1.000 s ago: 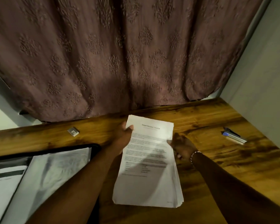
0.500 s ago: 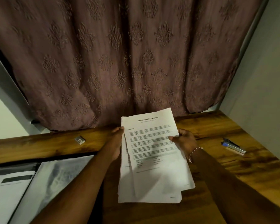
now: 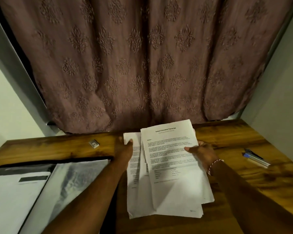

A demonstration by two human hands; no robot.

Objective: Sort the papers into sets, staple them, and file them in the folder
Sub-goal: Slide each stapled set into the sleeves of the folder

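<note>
A stack of white printed papers [image 3: 167, 191] is held over the wooden table [image 3: 227, 135]. My left hand [image 3: 124, 149] grips the lower sheets at their upper left edge. My right hand [image 3: 203, 154] pinches the top sheets, headed "Sample Education Transcript", at their right edge and has them fanned off to the right of the rest. An open black folder [image 3: 41, 183] with clear plastic sleeves and a printed page lies at the lower left. A blue and silver stapler [image 3: 255, 158] lies on the table to the right.
A small box of staples [image 3: 94, 143] sits on the table to the left of the papers. A brown patterned curtain [image 3: 142, 65] hangs behind the table. Pale walls close in on both sides.
The single stack has been split: my right hand has drawn the top sheets up and to the right, while my left hand keeps the lower sheets. The view has tilted up.
</note>
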